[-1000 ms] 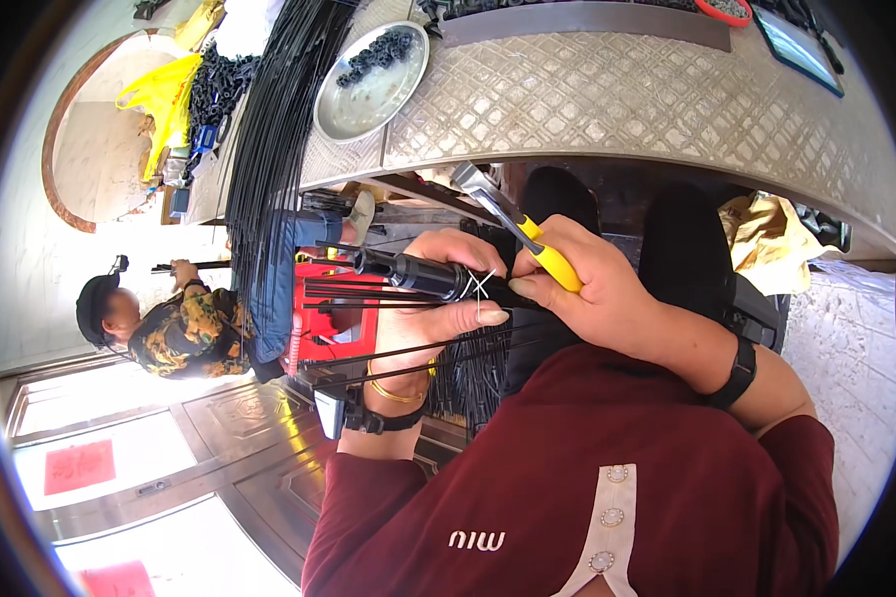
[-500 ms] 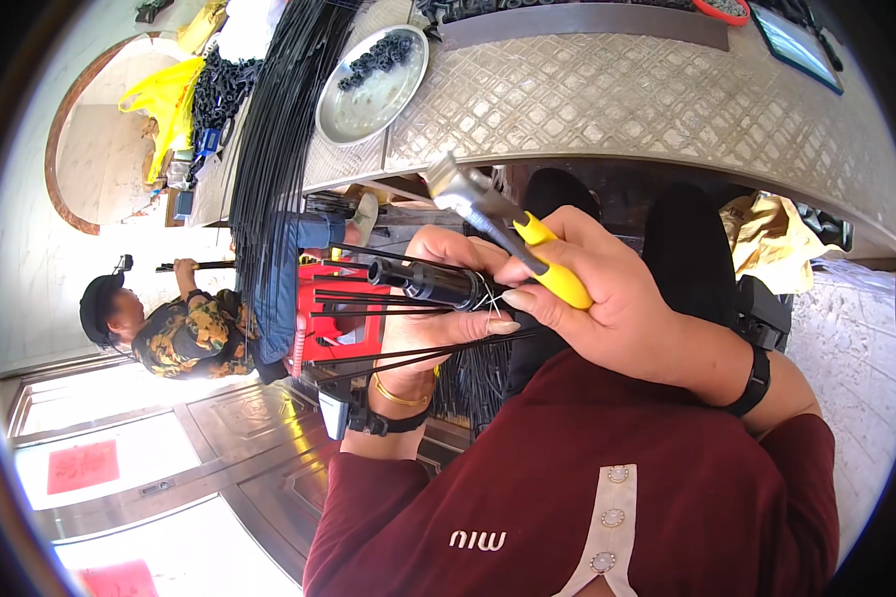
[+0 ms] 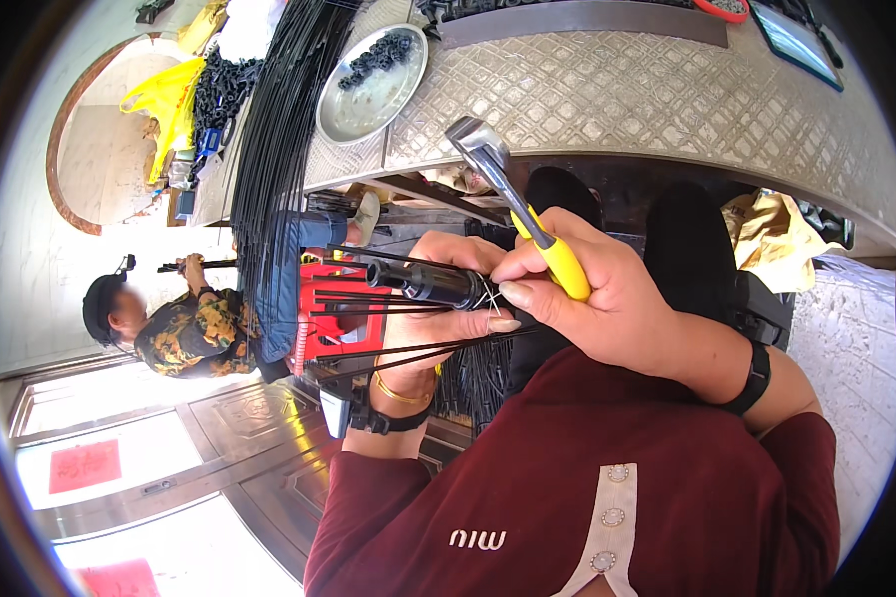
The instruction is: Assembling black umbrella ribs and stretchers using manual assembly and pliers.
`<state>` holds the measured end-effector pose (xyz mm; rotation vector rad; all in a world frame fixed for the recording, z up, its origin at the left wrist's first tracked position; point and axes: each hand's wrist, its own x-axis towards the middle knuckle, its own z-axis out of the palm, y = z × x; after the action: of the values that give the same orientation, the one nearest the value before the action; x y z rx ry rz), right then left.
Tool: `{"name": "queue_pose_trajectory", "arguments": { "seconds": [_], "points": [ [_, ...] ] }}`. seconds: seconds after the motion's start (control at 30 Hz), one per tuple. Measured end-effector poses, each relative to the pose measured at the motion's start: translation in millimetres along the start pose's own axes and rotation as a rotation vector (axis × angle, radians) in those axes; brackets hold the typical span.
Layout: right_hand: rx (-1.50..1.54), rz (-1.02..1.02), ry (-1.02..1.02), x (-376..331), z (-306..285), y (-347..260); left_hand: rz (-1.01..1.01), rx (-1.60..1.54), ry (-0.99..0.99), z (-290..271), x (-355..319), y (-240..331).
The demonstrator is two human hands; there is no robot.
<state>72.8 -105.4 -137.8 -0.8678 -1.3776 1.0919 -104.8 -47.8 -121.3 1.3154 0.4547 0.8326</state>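
My left hand (image 3: 438, 323) is closed around an umbrella frame: its black ribbed hub (image 3: 433, 284) lies between thumb and fingers, and thin black ribs (image 3: 353, 310) stick out to the left. Fine pale wire (image 3: 490, 298) crosses at the hub's right end. In my right hand (image 3: 597, 294) are yellow-handled end-cutting pliers (image 3: 493, 169), metal head pointing up and left, away from the hub. The tips of that hand's thumb and index finger meet at the wire and seem to pinch it.
A patterned workbench (image 3: 607, 99) crosses the top, bearing a round metal dish (image 3: 373, 119) of small black parts. Long black rods (image 3: 284, 129) hang over its left end. A red stool (image 3: 314, 348) stands left. Beyond, a person in camouflage (image 3: 184, 333) holds black rods.
The pliers have swung upright in my right hand, their head moving up and right, away from the hub. My left hand holds still. The other person's hands shifted slightly.
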Motion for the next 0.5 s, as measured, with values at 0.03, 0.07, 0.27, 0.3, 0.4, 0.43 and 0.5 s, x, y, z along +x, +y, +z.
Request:
{"name": "queue_pose_trajectory", "arguments": {
  "seconds": [0.03,0.07,0.27,0.3,0.4,0.43,0.5],
  "points": [
    [0.004,-0.007,0.001,0.3,0.8,0.8,0.008,-0.017,-0.012,-1.4,-0.5,-0.7],
    [0.007,-0.013,0.003,0.6,1.6,2.5,0.002,-0.003,-0.005,-2.4,-1.0,-1.4],
    [0.007,-0.017,0.012,-0.1,3.5,6.9,-0.035,-0.058,-0.025,-3.5,-1.8,-2.0],
    [0.007,-0.017,0.012,0.3,2.7,7.2,-0.036,-0.059,-0.025,-3.8,-0.7,-2.3],
    [-0.022,-0.024,0.013,2.1,0.1,6.2,-0.044,-0.098,-0.037,-5.3,2.2,-2.4],
    [-0.039,-0.017,0.021,2.4,-0.5,4.8,-0.066,-0.069,-0.009,-5.6,2.1,-1.6],
    [-0.055,-0.015,0.025,3.0,-1.0,3.3,-0.108,-0.009,0.047,-4.9,1.1,1.1]
  ]
}}
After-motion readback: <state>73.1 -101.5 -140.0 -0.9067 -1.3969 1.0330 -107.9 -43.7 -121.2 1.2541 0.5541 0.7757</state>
